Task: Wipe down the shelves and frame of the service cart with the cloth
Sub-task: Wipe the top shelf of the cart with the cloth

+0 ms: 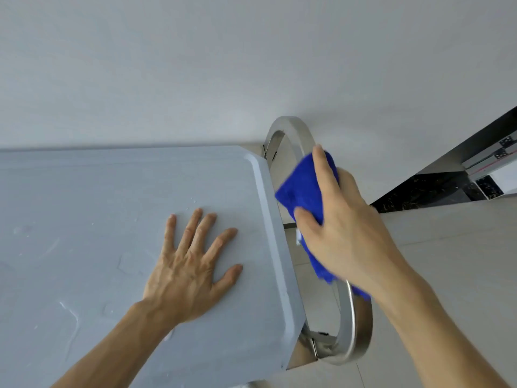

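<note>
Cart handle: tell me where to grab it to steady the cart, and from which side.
Grip the bare lower stretch of the curved metal handle, coming from the right, outer side. The cloth and right hand cover its middle, and the top shelf closes off the left, under the flat left hand.

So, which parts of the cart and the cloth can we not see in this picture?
- Lower shelves: head view, hidden under the grey plastic top shelf.
- Middle of the curved silver metal handle: covered by the bright blue fluffy cloth and the right hand.
- Cloth's far side: hidden behind the right hand's fingers.
- Shelf's left end: cut off by the frame edge.
- Shelf under the left hand: covered by the flat palm.
</note>
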{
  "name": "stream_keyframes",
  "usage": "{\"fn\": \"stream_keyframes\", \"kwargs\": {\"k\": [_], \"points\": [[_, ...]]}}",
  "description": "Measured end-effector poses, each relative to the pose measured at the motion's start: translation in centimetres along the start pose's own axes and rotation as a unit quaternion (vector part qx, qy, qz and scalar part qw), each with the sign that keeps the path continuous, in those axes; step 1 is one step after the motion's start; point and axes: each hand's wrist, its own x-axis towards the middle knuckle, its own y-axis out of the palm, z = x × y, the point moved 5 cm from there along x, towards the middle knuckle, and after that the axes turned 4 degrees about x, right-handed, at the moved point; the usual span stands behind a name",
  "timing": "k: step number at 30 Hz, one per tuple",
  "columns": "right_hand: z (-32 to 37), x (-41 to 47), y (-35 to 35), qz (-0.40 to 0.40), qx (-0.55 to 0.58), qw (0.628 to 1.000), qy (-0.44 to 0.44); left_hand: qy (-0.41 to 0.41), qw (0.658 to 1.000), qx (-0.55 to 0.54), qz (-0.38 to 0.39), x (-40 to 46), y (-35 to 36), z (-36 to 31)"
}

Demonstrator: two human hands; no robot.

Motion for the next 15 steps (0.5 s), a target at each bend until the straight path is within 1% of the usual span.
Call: {"fn": "stream_keyframes", "kwargs": {"k": [2,4,8,11,13,15], "points": [[-0.3,-4.7,0.0,-0.029,-0.006,1.0,-0.002,0.004,1.0,-0.004,0.012,-0.1,-0.2,-0.1],[-0.5,-8.4,0.3,-0.072,0.013,0.997,-0.002,0.004,1.0,-0.014,0.025,-0.2,-0.3,0.0],[-0.3,-12.5,0.6,-0.149,0.113,0.982,0.005,0.018,0.994,-0.094,0.047,-0.2,-0.9,0.9],[0.6,-14.6,-0.2,-0.185,0.211,0.959,0.028,0.048,0.988,-0.145,0.016,-1.6,-2.8,2.1],[2.2,-16.0,-0.6,-0.194,0.22,0.956,0.019,0.053,0.985,-0.162,-0.008,-3.5,-4.2,3.3],[4.2,-17.2,0.2,-0.192,0.194,0.962,-0.026,0.057,0.984,-0.167,-0.028,-5.7,-4.9,4.9]]}}
